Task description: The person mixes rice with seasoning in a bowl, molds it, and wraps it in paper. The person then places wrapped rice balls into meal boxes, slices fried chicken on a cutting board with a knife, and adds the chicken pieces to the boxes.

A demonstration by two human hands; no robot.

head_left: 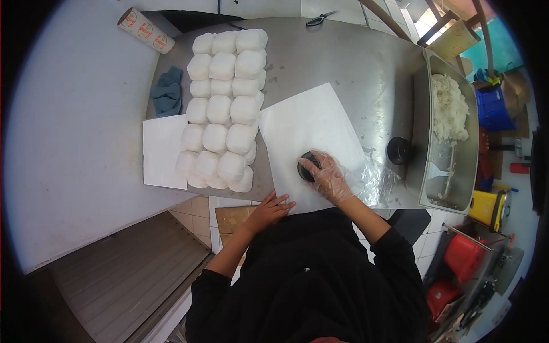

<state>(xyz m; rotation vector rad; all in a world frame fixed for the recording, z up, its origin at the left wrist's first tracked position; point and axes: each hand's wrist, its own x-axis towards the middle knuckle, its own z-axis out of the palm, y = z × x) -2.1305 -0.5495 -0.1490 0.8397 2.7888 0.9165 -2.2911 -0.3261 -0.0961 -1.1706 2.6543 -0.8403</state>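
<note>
My right hand (330, 180), in a clear plastic glove, grips a small round black bowl (306, 167) over a stack of white paper sheets (309, 123). What lies under the bowl is hidden. My bare left hand (270, 211) rests at the table's front edge by the paper's lower left corner, fingers spread and holding nothing. To the right of the paper is a second round black piece (398, 151). A deep metal pan (420, 134) at the right holds white rice (449, 108) and a pale spatula (438, 171).
Several white paper-wrapped bundles (219, 108) are stacked in rows on the metal table (309, 57). Left of them lie a blue cloth (166, 91) and a white sheet (163, 151). A printed roll (146, 30) and scissors (320, 19) are at the back. Crumpled clear plastic (377, 183) lies near my right wrist.
</note>
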